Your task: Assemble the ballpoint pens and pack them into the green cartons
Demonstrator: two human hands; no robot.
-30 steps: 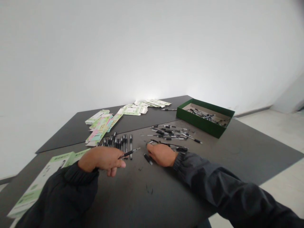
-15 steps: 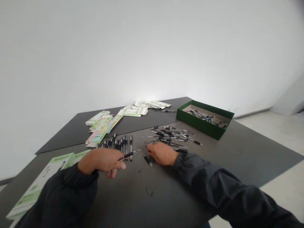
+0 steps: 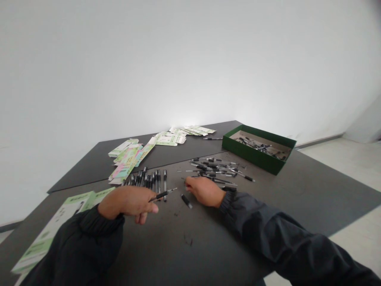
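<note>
Dark worktop, white wall behind it. Left hand, yours: grip holding one uncapped pen, point toward the right edge. Right hand, yours: fingers curled low, mid-worktop; whether the grip is closed on anything, you cannot tell. Short black piece, perhaps a cap: between your hands. Seemingly done: row of pens, side by side past your left hand. Seemingly left: scattered pens, centre-right, and more inside the green box, near the far right corner. Cartons: along the far edge.
</note>
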